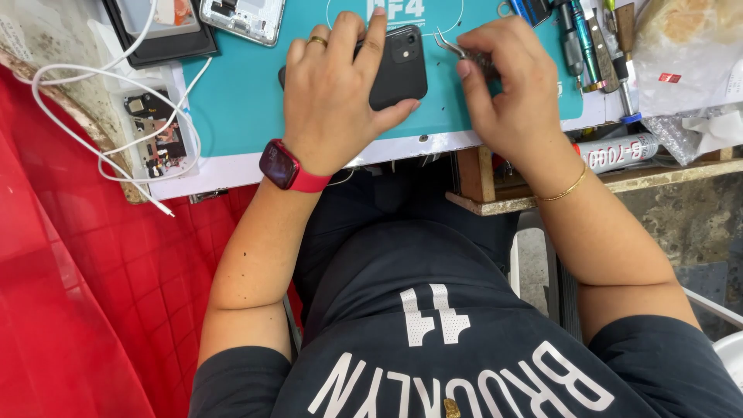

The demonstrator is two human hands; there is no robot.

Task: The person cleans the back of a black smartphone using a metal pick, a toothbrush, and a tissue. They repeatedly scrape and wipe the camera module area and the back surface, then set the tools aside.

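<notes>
A black phone (395, 66) lies back-up on the teal work mat (240, 101), near its front edge, pinned under the left hand (329, 97), whose fingers and thumb clasp its sides. Just beside its camera corner, the right hand (511, 85) pinches a pair of metal tweezers (457, 48), tips close to the phone. Left of the mat, a clear plastic tray (151, 128) holds small circuit boards, with a white cable (101, 85) looped over it. Screwdrivers (596, 46) lie at the mat's right edge, cut off by the frame; a glue tube (615, 151) sits beside them.
</notes>
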